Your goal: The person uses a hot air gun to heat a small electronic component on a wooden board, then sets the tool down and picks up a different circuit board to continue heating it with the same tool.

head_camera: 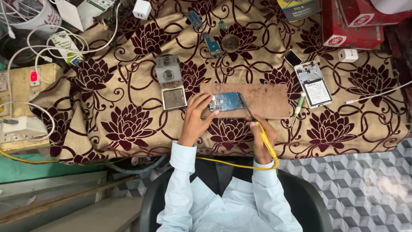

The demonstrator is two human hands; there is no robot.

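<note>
The blue circuit board (pixel 226 102) lies flat on the wooden board (pixel 262 99) on my cloth-covered surface (pixel 128 90). It looks light, stiff and fragile, best held by its edges. My left hand (pixel 196 116) pins its left edge with spread fingertips. My right hand (pixel 259 135) is closed around the yellow-handled soldering iron (pixel 257 124), tip at the board's right edge. A solder stand (pixel 170 81) sits just left.

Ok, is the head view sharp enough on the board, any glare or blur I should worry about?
Head view: even, soft light, the circuit board sharp under the left hand; the soldering iron in the right hand is clear. Mild glare on the opened phone; edges bend slightly.
</note>
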